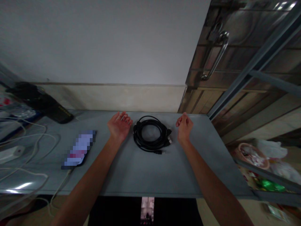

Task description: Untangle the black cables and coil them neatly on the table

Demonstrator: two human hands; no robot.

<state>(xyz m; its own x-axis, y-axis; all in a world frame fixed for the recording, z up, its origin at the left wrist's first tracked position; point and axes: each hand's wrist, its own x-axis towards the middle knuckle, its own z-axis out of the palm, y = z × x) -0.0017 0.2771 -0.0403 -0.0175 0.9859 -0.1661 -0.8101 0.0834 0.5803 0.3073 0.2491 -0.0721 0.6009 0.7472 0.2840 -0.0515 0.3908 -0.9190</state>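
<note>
A coiled black cable [151, 133] lies on the grey table between my hands, with several plugs at its right and lower right side. My left hand [119, 125] rests just left of the coil, palm up, its fingers apart and loosely curled, holding nothing. To the right of the plugs, a small gap away, is my right hand [185, 127]. Its fingers are curled in and the thumb lies on top; I see nothing held in it.
A phone [78, 149] with a white cord lies on the grey table [150, 179] at left. Behind it are a dark bottle [44, 102] lying tilted, white cords and a white power strip [11, 153]. A metal frame post [235, 88] rises at the right, near a pink basket [263, 164].
</note>
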